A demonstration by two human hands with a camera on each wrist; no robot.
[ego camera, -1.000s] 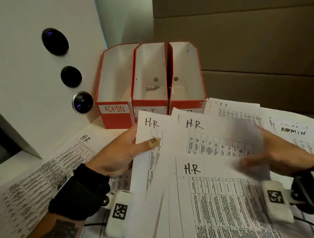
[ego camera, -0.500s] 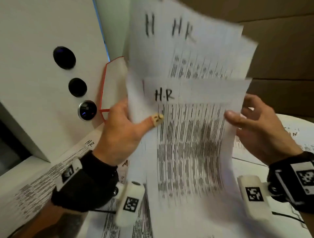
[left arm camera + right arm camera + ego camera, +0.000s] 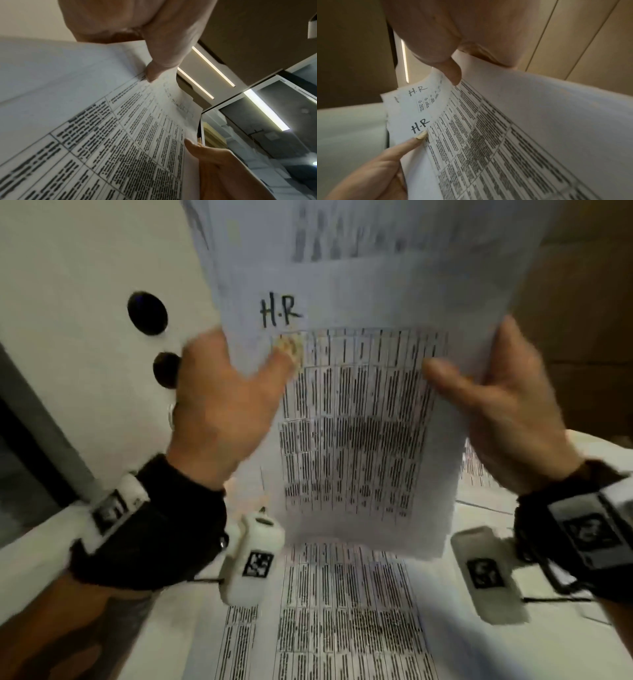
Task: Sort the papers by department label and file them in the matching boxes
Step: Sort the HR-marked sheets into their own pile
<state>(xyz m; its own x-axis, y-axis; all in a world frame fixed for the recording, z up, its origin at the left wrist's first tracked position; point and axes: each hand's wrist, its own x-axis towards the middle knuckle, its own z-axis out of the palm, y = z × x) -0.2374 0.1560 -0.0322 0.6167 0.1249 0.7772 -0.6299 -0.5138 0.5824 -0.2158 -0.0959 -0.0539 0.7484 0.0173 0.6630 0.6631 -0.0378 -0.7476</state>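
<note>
An office, by the look of it — printed table sheets [image 3: 346,611] marked by hand with a department label, "H.R", cover the white worktop [image 3: 41,559], while linear ceiling lights [image 3: 212,66] and glass partitions [image 3: 267,108] show overhead — brown wall panels [image 3: 583,40] behind.

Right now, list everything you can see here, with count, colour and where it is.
H.R papers: a sheaf, exact count unclear, white with black print, held upright between both hands.
Loose papers: several, white with black tables, flat on the table below.
White panel: one, on the left, with two dark round spots showing.
Brown wall: behind, on the right.
Wrist bands and tagged white camera units: one set per wrist.
Left hand: pinches the sheaf's left edge.
Right hand: pinches its right edge.
</note>
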